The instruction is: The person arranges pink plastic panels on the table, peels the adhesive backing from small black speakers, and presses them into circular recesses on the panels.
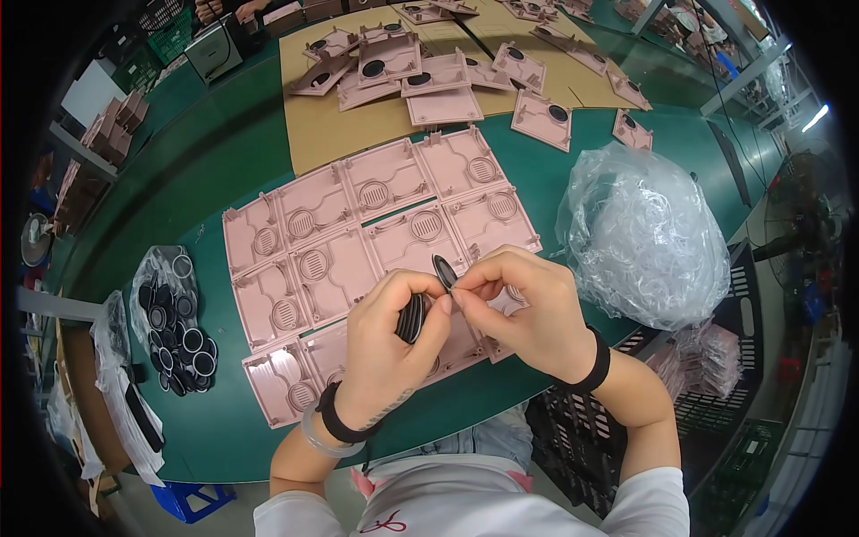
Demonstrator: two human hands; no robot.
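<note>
Between my two hands, a thin black round disc with a pale rim stands nearly on edge. Fingertips of my left hand pinch its lower end, while a stack of similar black discs rests in the same palm. My right hand is closed in a pinch on the disc's right side. Beneath both hands lie rows of pink plastic panels with slotted round recesses. My hands and forearms cover part of the nearest row.
Loose black discs spill from a clear bag on the left. A large bag of clear plastic film bulges at the right. Pink panels with black discs fitted are heaped on brown cardboard at the back. Black crates stand below the table's right edge.
</note>
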